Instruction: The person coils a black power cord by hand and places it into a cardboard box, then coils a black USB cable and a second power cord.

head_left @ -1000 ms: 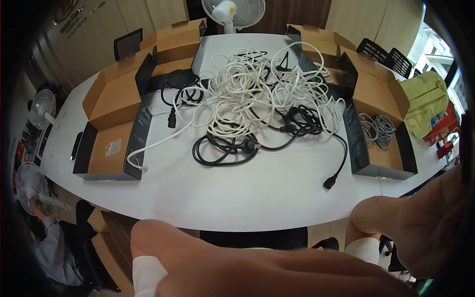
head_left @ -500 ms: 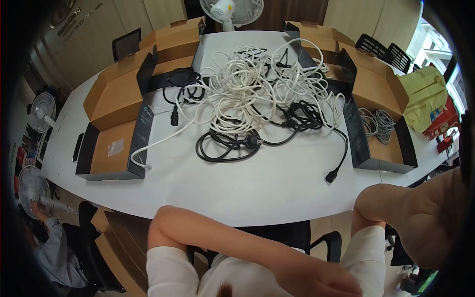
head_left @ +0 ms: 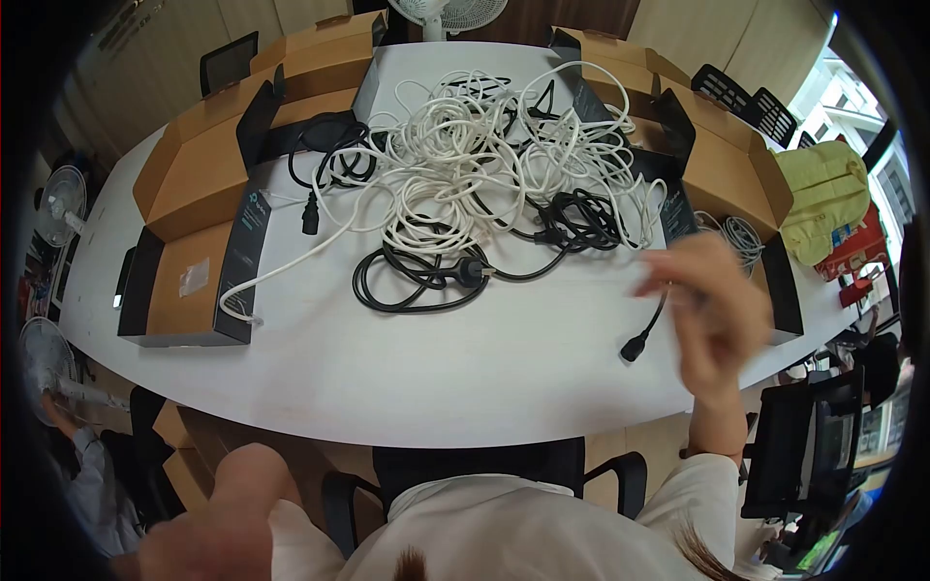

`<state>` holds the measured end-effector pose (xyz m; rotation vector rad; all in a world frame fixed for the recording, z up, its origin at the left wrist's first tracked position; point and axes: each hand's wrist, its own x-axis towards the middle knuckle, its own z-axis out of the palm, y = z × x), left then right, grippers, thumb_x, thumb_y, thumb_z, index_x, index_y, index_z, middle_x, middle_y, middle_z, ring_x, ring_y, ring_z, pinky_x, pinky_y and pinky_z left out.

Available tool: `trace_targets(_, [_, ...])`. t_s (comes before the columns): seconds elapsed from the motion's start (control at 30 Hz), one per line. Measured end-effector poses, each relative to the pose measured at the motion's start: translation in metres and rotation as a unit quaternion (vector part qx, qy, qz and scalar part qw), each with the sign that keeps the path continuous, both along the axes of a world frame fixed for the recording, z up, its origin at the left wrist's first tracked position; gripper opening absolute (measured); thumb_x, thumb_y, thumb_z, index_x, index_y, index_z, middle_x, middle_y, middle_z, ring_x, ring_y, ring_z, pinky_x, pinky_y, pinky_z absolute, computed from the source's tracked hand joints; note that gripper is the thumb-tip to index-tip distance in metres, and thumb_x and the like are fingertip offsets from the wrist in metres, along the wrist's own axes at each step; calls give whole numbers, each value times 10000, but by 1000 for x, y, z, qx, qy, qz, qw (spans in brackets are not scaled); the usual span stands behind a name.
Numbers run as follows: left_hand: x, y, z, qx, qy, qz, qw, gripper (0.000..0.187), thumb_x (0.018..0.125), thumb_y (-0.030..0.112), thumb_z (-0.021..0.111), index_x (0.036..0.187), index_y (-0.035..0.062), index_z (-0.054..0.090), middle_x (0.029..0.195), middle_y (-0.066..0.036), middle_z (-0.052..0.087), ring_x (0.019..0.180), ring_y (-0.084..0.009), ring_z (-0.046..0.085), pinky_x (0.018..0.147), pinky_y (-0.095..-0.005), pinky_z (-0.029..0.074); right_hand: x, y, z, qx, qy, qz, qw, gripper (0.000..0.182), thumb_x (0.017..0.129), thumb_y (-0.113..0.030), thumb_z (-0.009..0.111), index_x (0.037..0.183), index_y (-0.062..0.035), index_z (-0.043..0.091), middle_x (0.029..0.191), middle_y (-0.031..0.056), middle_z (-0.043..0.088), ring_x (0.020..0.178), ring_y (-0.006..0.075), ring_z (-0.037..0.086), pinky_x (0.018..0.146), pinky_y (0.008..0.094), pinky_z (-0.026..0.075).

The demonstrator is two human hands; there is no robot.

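Observation:
A tangled heap of white cables (head_left: 455,136) lies on the white table (head_left: 387,378), with coiled black cables (head_left: 417,281) along its near side. My right hand (head_left: 717,310) is raised over the table's right part, blurred, near a black cable plug (head_left: 634,347) and the front of the right box (head_left: 787,290). Its fingers are smeared by motion. At the lower left edge is my left hand (head_left: 194,547), also blurred, below the table's near edge, its fingers unclear. Grey coiled cable (head_left: 742,240) lies in the right box.
An open box (head_left: 184,261) with a small clear bag stands at the left; more open boxes stand behind. A yellow bag (head_left: 823,189) is at the right. A chair (head_left: 484,460) is before me. Another person's sleeve (head_left: 97,484) shows lower left, near a fan (head_left: 46,358).
My right hand has come down from the right edge to over the table. My left hand and forearm have swung from the lower middle to the lower left. The view has shifted slightly.

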<state>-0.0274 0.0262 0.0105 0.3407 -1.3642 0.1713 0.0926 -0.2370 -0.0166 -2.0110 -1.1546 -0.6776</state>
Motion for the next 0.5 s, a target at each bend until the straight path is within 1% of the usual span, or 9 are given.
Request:
trace_targets(0.03, [-1,3,-2,-25,-29,-127,991,406,957,340,392,1253,77,483,1057,-127,594,1053,-176,511,971,-352,329,13,8,-14,-78,42,6,996,306,721,13,658,1019,-47,629,828,82,626,740,235,561,676,328,442])
trace_targets(0.07, [-3,8,-6,-32,-60,-219,973,429,964,363,379,1272,81,475,1058,-130,596,1074,-166,501,983,-347,318,24,10,-35,-155,56,17,986,332,726,-34,668,1053,-47,611,917,73,612,848,258,546,709,351,445])
trace_targets(0.13, [-14,49,-30,55,-126,217,967,443,933,386,447,1279,111,478,1046,-121,602,1062,-180,516,1002,-393,294,37,14,-72,-244,71,42,966,459,740,-88,663,1180,-73,534,1169,107,526,1042,290,509,854,384,433])
trace_targets(0.2, [-25,58,-52,98,-34,452,886,239,840,322,559,977,132,518,898,-68,576,873,-188,535,797,-361,364,43,25,-94,-255,67,67,962,504,745,-97,658,1224,-83,500,1261,116,463,1117,301,470,904,386,414])
trace_targets(0.23, [-23,52,-56,101,84,474,871,163,762,247,637,672,138,556,756,-18,547,689,-188,547,583,-306,446,45,31,-101,-260,67,80,960,527,748,-102,655,1246,-88,482,1307,121,432,1154,306,450,929,387,405])
trace_targets(0.3, [6,40,-81,191,179,607,751,215,825,262,615,732,68,624,808,-116,637,768,-228,605,672,-346,499,48,41,-109,-276,73,96,954,582,754,-108,648,1295,-104,434,1385,127,349,1221,310,395,978,392,374])
trace_targets(0.33, [20,36,-80,320,219,632,671,180,767,226,653,790,47,647,816,-111,634,791,-248,598,679,-351,484,50,45,-113,-275,75,103,953,587,754,-107,648,1299,-107,429,1387,127,346,1227,309,389,983,394,369])
trace_targets(0.37, [41,38,-83,417,230,591,652,220,719,206,684,873,50,666,888,-103,635,848,-271,595,734,-338,470,51,48,-119,-274,79,110,952,593,754,-106,648,1304,-109,425,1389,127,344,1232,308,383,988,396,364])
trace_targets(0.5, [107,34,-135,589,86,631,497,442,673,277,746,1048,81,616,1126,-62,547,1095,-289,489,927,-392,382,48,50,-133,-252,56,80,963,581,725,-105,659,1264,-80,445,1308,137,407,1133,309,443,943,400,380])
